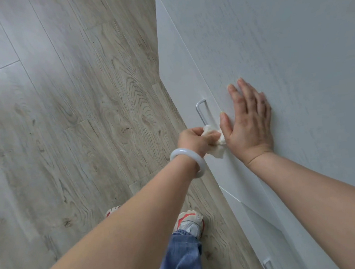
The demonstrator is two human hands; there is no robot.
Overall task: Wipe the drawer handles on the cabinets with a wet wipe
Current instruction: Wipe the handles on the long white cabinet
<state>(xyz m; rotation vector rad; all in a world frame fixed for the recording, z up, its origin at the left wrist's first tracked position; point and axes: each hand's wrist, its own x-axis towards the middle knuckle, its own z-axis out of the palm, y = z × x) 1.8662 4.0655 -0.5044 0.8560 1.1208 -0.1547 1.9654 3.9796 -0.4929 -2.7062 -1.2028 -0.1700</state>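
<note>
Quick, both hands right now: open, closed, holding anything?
Left hand: fingers curled round the wet wipe, at the drawer handle.
Right hand: open, flat against the cabinet front, holding nothing.

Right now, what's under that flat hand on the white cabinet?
Only the cabinet front shows around the right hand; beneath the palm is hidden. Beside it, the left hand grips the wipe on the handle.

A grey-brown wood-grain floor (67, 120) lay below; 2 red-and-white sneakers (189, 222) and a blue jeans leg (182, 256) showed.
</note>
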